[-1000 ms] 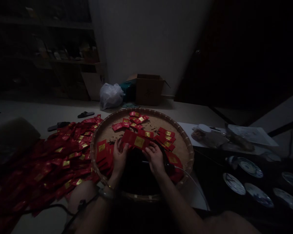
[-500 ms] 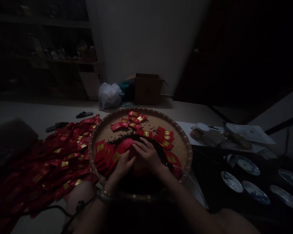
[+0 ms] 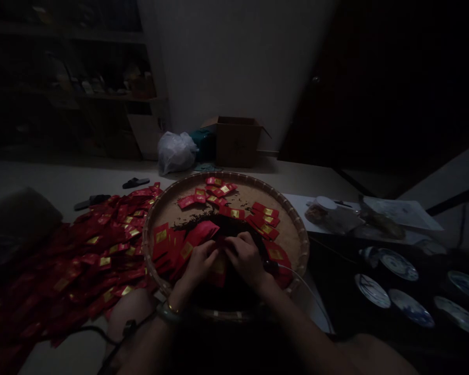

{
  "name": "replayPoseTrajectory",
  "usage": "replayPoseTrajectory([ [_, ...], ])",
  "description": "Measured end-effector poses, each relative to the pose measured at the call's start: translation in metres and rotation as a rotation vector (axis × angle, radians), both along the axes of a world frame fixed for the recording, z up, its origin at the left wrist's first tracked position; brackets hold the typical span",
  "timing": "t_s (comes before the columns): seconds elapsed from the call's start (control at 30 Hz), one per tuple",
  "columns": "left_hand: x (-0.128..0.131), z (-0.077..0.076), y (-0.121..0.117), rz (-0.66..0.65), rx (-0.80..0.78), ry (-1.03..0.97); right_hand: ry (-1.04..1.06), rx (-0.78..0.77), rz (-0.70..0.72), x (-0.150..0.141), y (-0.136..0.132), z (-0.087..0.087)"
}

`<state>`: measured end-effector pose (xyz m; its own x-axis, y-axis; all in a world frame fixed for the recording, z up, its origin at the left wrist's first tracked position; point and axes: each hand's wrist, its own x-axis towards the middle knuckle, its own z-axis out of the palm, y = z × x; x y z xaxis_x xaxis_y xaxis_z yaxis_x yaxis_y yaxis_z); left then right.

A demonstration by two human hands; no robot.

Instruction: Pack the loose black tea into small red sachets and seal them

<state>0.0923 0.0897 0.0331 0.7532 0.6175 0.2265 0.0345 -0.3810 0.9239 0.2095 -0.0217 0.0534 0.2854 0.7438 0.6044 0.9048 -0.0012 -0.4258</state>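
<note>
A round woven bamboo tray (image 3: 293, 208) stands in front of me, with dark loose tea leaves (image 3: 199, 220) and several red packets with gold labels in it. Over its near half, my left hand (image 3: 198, 264) and my right hand (image 3: 247, 259) are close together, fingers closed on the upper edge of a red packet (image 3: 218, 272). That packet hangs between them, partly covered by the fingers. Just left of my hands lie more red packets (image 3: 191, 242), overlapping. By my right wrist is a small dark device (image 3: 271, 266) with a pale cable.
A large heap of red packets (image 3: 101, 250) covers the floor at left, near dark slippers (image 3: 136, 183). Behind the tray are a white plastic bag (image 3: 175, 152) and an open cardboard box (image 3: 237, 143). Patterned dishes (image 3: 398, 264) and a lidded jar (image 3: 321, 207) stand at right.
Both hands have drawn back toward me from the pink-red packet at the tray's middle. That packet now lies among the others at left, and my fingers are on another red packet.
</note>
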Motion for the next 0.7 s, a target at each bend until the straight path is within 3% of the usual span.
replayPoseTrajectory([
  [0.17,0.000,0.005,-0.001,-0.066,-0.148,0.050,0.193,-0.136,0.019,0.007,-0.006,0.002],
  [0.37,0.000,0.008,0.000,-0.086,-0.237,0.057,0.188,-0.138,0.137,0.001,-0.017,0.011],
  [0.5,-0.002,0.014,-0.001,-0.085,-0.235,0.059,0.205,-0.183,0.131,-0.002,-0.019,0.015],
  [0.6,-0.002,0.019,-0.001,-0.091,-0.230,0.057,0.244,-0.285,0.081,-0.002,-0.017,0.022],
  [0.7,-0.002,0.023,-0.002,-0.080,-0.214,0.035,0.435,-0.463,0.121,-0.001,-0.015,0.030],
])
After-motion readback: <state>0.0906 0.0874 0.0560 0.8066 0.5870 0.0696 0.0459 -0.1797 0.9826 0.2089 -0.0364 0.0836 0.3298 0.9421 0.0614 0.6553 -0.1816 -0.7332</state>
